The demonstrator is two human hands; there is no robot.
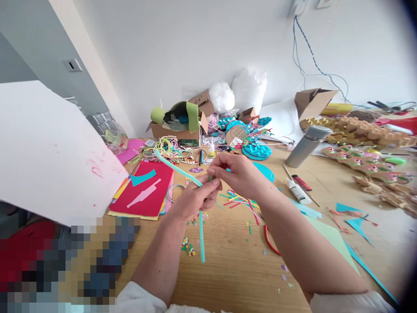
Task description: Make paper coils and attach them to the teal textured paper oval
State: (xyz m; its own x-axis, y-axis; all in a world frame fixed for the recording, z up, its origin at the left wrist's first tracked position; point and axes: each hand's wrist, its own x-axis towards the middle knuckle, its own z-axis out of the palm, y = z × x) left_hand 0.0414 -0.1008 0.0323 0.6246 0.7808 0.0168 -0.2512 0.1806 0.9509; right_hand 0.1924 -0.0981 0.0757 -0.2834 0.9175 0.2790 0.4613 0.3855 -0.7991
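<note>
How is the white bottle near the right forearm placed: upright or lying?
Lying on its side: the white bottle stretches lengthwise along the wooden table top.

A smooth, plain white wall [169, 48] rises behind the light-brown wood-grain table [224, 282], whose far edge runs along it. At upper right, a white plastic wall fitting [298, 8] has thin, dark bluish cables [312, 54] hanging below it in loose loops. On the left, a grey wall surface [35, 34] carries a small, white square plate with a dark slot [72, 65]. Pale, soft light leaves a whitish sheen across the table's right side.
</note>
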